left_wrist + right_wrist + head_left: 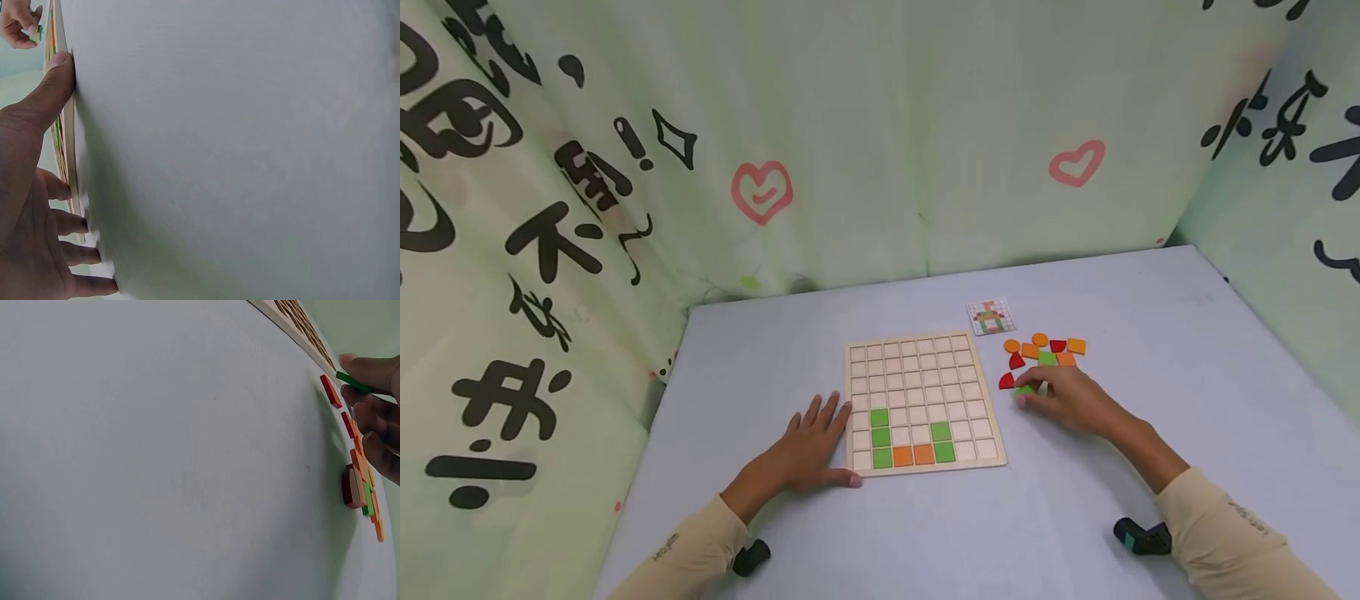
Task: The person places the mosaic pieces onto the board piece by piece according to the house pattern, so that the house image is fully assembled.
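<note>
A wooden grid board (914,350) lies on the table with green tiles (881,437) and orange tiles (902,456) in its lower cells. Along its left edge my left hand (808,446) rests with spread fingers, the thumb at the near left corner. In the left wrist view that thumb (53,87) touches the board's side. Just right of the board, my right hand (1067,398) pinches a green square tile (1025,389) between thumb and fingers. The right wrist view shows this green tile (353,382) held above the table, edge on.
Loose pieces lie beyond the right hand: red quarter-rounds (1007,381), orange discs (1040,339), orange squares (1076,346) and a green square (1047,358). A pattern card (990,317) is behind them. Dark devices (1141,537) sit under both wrists. Curtains surround the table.
</note>
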Available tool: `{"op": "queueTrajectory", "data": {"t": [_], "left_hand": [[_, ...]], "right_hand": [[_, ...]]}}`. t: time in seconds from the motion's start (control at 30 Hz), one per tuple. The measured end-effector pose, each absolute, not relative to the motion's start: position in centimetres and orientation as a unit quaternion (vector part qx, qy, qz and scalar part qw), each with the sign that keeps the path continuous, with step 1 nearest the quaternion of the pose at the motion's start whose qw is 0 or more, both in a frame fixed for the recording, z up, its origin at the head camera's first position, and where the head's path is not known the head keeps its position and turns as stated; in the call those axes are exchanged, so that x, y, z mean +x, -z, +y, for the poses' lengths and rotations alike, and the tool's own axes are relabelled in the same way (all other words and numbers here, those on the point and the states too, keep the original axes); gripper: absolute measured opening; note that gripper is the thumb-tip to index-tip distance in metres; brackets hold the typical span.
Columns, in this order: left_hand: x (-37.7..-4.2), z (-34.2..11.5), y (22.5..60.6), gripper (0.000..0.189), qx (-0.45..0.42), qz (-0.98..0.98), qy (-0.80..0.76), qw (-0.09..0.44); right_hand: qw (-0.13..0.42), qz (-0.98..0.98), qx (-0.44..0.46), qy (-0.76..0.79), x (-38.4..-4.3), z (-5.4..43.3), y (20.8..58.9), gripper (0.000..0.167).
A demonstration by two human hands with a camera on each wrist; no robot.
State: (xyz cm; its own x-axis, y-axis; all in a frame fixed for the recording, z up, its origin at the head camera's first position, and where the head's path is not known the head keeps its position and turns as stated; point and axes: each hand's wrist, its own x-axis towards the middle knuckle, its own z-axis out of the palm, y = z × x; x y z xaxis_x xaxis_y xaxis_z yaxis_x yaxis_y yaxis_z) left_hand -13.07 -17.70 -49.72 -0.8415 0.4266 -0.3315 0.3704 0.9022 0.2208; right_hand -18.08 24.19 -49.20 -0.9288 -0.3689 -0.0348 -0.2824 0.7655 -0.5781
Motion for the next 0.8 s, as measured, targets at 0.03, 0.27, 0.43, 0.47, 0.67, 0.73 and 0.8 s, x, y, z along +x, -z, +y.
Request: {"op": "queueTrajectory", "data": {"t": [0.03,0.27,0.43,0.47,0.67,0.73,0.8], "left_hand": [[-13.1,-17.7,49.8,0.115,0.209,0.957,-0.072,0.19],[-13.1,-17.7,50.3,0.116,0.208,0.956,-0.069,0.196],[-13.1,-17.5,50.1,0.115,0.211,0.956,-0.06,0.193],[-13.1,-17.5,50.1,0.115,0.211,0.957,-0.061,0.192],[-13.0,-17.6,50.0,0.116,0.203,0.957,-0.072,0.193],[-13.0,-17.6,50.0,0.116,0.203,0.958,-0.071,0.19],[-13.1,-17.6,50.1,0.116,0.204,0.959,-0.069,0.186]], "right_hand": [[0.078,0.934,-0.17,0.303,-18.0,24.1,49.2,0.025],[0.134,0.902,-0.167,0.374,-17.5,23.2,49.4,0.034],[0.15,0.886,-0.181,0.4,-17.2,22.8,49.3,0.036],[0.152,0.883,-0.184,0.404,-17.2,22.6,49.3,0.036],[0.16,0.875,-0.195,0.414,-17.3,21.6,49.1,0.035],[0.158,0.872,-0.195,0.419,-17.4,21.3,49.0,0.033],[0.154,0.869,-0.199,0.427,-17.6,20.9,48.8,0.032]]}}
